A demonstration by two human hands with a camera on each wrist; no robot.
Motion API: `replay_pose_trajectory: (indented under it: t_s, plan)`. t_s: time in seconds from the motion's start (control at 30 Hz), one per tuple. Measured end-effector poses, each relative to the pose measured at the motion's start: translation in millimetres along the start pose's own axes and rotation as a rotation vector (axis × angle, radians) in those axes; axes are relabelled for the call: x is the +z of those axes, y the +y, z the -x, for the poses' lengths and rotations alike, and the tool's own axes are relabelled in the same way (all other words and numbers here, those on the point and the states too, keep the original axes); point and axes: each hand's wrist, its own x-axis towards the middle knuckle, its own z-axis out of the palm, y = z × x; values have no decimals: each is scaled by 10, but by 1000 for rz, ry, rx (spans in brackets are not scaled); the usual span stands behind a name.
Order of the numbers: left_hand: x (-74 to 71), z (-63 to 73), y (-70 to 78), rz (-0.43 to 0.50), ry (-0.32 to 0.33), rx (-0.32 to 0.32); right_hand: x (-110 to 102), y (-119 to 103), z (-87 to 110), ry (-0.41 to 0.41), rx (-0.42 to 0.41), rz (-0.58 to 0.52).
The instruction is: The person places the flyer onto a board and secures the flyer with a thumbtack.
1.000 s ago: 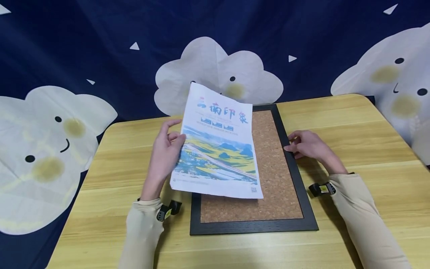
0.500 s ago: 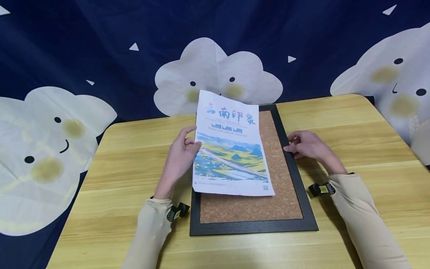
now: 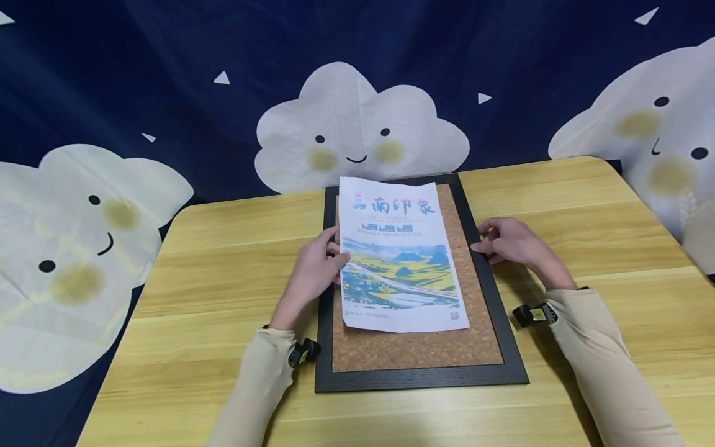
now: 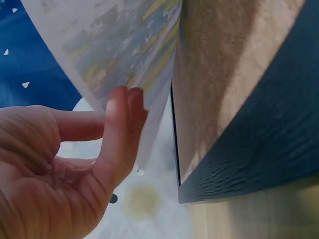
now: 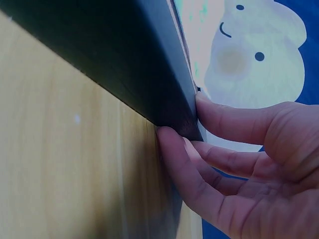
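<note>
- Currently, reading a dial centred on the black frame [image 3: 424,377], our left hand [image 3: 317,268] at about nine o'clock pinches the printed sheet [image 3: 399,276] by its left edge, thumb on top.
- Our right hand [image 3: 515,242], between two and three o'clock, grips the frame's side bar with thumb and fingers; the frame lies on the wooden table [image 3: 212,279].
- We see the sheet over the cork panel [image 3: 413,351], its left edge lifted clear; at twelve o'clock it overlaps the top bar, touching or not we cannot tell.
- To lay it neatly, we would probably do best to steady the frame, ease the sheet towards six o'clock and lower it without creasing.
- The four bars enclose the cork; bare cork from three to six o'clock likely gives us room.
</note>
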Motion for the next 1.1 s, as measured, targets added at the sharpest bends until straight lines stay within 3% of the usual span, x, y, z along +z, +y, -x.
replay_pose_trajectory:
  t_s: [0.53, 0.83, 1.1]
  plan:
    - [85, 15, -37, -213, -128, -31, 3, -11, 7, 2, 4, -8]
    - [130, 7, -34, -260, -169, -109, 2, 7, 9, 0, 2, -16]
    - [146, 26, -37, -330, -202, -99, -3, 9, 10, 0, 4, -12]
